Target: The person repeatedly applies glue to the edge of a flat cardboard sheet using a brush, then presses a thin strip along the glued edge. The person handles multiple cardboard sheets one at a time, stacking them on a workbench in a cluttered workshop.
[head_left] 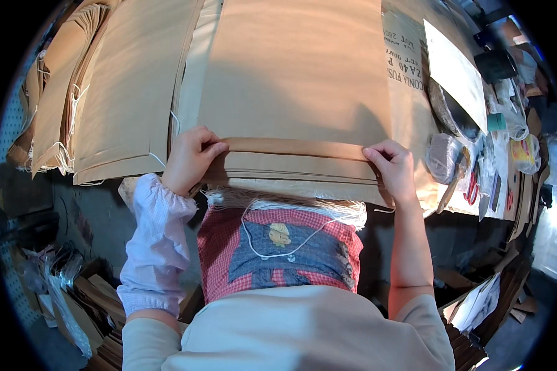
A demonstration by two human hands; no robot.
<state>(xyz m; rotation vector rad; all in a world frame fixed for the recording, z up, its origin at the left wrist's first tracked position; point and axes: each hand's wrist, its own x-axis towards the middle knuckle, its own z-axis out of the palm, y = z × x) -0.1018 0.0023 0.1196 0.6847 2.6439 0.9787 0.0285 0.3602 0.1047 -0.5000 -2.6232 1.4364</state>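
Observation:
A large brown paper sack lies flat before me on a stack of similar ones. Along its near end runs a narrow folded strip. My left hand pinches the left end of this strip between thumb and fingers, the other fingers curled. At the strip's right end, my right hand is closed on it in the same way, thumb on top. Several layered paper edges show just below the fold. Loose white threads hang from the near edge of the stack, and one long thread loops over my checked apron.
More brown sacks with trailing threads are stacked to the left. On the right lie a white sheet, a wrapped bundle, red-handled scissors and plastic bags. Cardboard scraps fill the floor at lower left.

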